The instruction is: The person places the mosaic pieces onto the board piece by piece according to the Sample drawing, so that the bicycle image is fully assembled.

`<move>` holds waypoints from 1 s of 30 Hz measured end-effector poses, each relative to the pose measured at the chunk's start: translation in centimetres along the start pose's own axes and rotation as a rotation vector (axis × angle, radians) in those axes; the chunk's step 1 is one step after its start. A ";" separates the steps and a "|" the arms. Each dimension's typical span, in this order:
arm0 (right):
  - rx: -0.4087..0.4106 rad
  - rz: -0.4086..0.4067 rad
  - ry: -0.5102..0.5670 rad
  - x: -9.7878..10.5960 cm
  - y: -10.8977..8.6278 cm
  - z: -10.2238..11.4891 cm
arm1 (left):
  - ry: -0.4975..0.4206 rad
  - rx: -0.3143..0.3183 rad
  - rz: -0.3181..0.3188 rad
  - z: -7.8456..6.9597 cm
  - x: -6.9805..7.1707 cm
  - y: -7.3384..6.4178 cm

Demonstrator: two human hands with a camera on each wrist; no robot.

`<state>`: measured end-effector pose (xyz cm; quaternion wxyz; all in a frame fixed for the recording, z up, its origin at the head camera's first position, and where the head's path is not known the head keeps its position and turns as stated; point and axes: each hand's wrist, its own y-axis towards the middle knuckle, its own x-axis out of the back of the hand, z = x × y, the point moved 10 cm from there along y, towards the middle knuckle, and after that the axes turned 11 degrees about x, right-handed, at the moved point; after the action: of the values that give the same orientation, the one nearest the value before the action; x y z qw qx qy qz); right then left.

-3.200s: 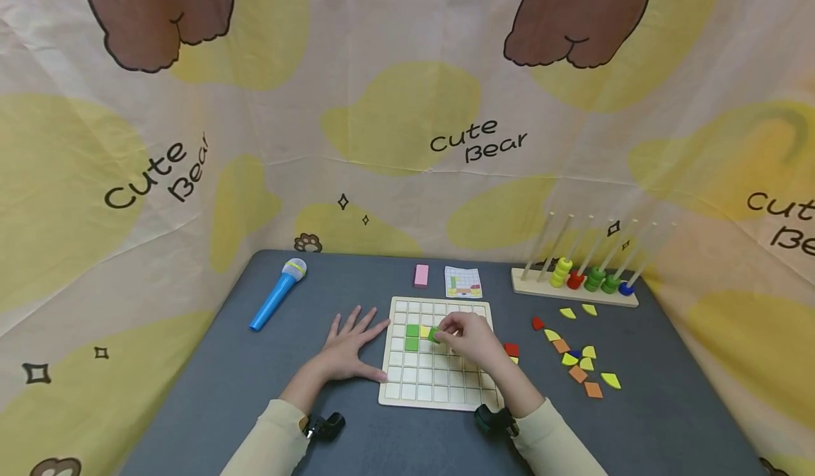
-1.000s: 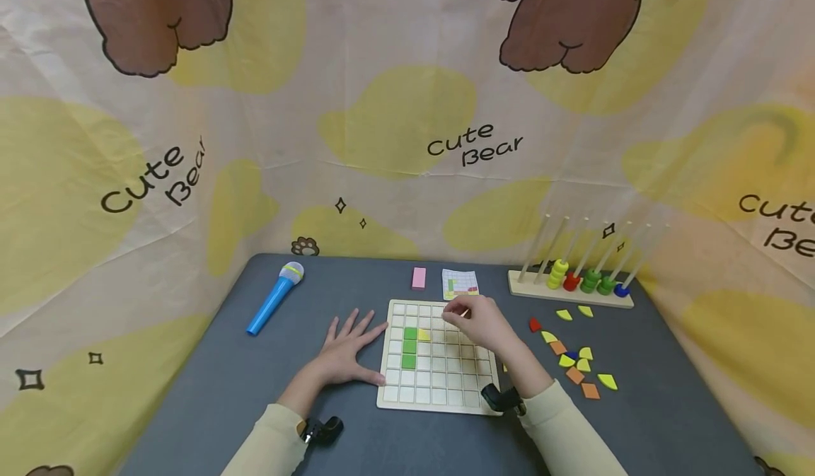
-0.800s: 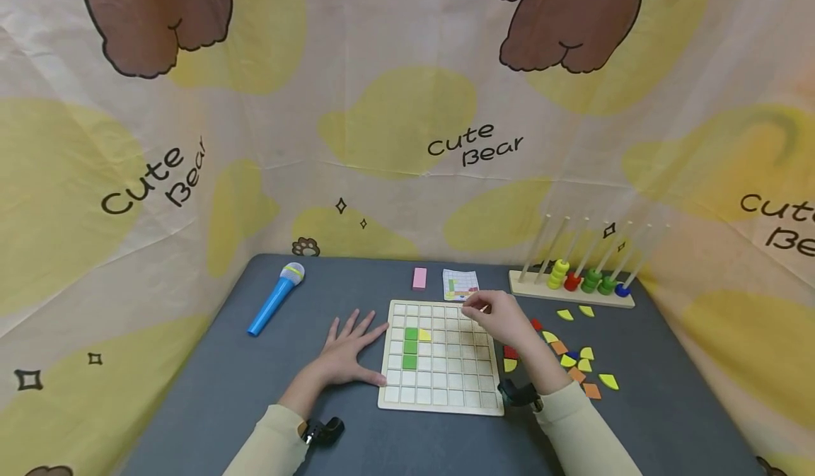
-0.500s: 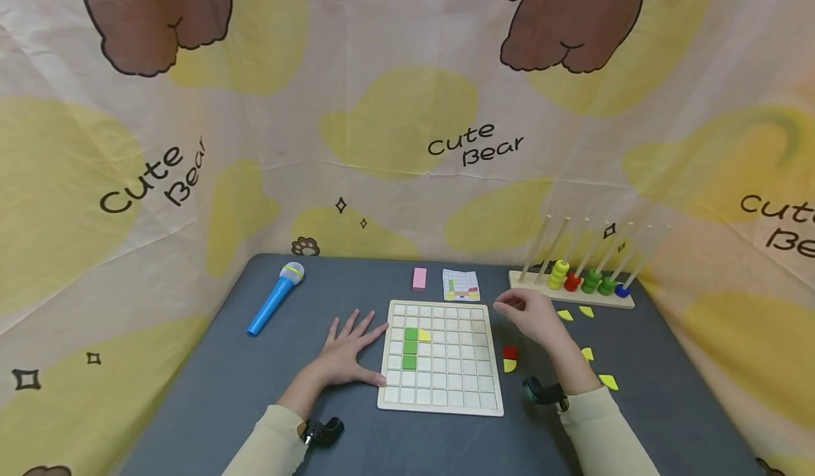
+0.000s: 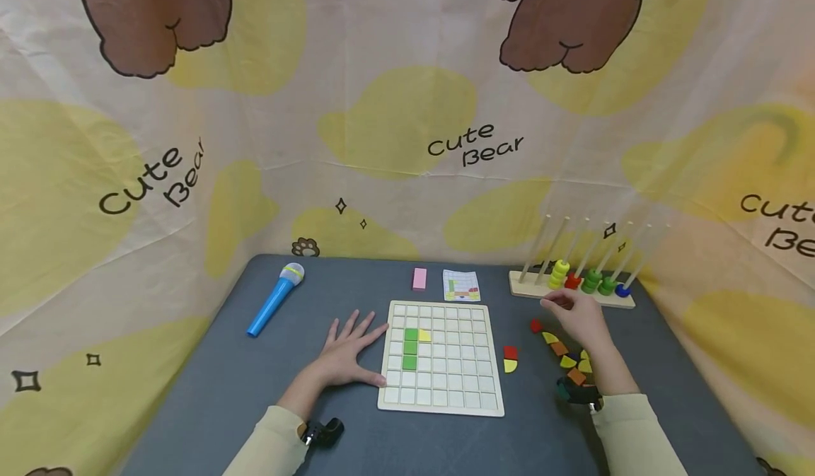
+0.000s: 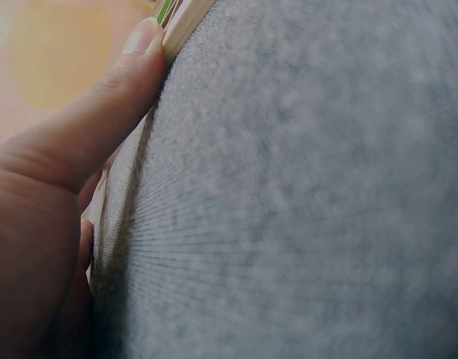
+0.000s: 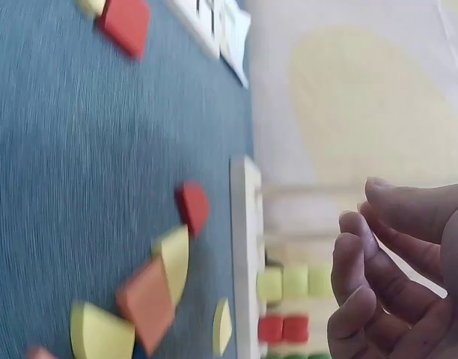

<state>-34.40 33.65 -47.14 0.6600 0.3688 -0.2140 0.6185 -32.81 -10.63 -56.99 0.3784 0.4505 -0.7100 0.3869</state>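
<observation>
My left hand lies spread on the table, its thumb and a fingertip touching the left edge of a white gridded board. In the left wrist view the thumb presses against the board's side. On the board, three green square tiles stand in a column, with a yellow quarter-round tile right of the top one. My right hand hovers above loose tiles in front of the bead rack. Its fingers are loosely bent, with nothing between thumb and fingertips in the right wrist view.
Loose tiles include orange squares, yellow pieces and a red piece. A red square and a yellow piece lie right of the board. Behind it are a pattern card and a pink block. A blue microphone lies left.
The green tile that my right hand held is gone from it, and a third green tile now completes the column's lower end. That hand has moved right, off the board. My left hand stays put.
</observation>
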 end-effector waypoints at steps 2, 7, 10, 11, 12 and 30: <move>-0.024 -0.005 -0.004 0.7 -0.1 -1.0 | 0.000 -0.003 0.003 0.0 -0.1 0.0; -0.083 0.001 0.009 2.0 -0.3 -3.5 | -0.005 0.002 0.002 0.2 0.0 -0.2; -0.123 0.005 0.010 2.5 -0.5 -5.2 | -0.010 -0.003 -0.005 0.1 0.2 -0.3; -0.136 0.005 0.009 2.5 -0.6 -5.9 | -0.009 -0.005 -0.006 0.1 0.2 -0.3; -0.147 0.004 0.005 2.6 -0.7 -6.5 | -0.012 -0.008 -0.006 0.0 0.2 -0.3; -0.282 -0.005 -0.018 2.5 -1.7 -13.5 | -0.029 -0.034 -0.006 -0.1 0.2 -0.2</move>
<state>-34.77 45.53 -54.29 0.7048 0.2783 -0.3038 0.5775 -32.63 -10.63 -56.75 0.3772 0.4517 -0.7204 0.3670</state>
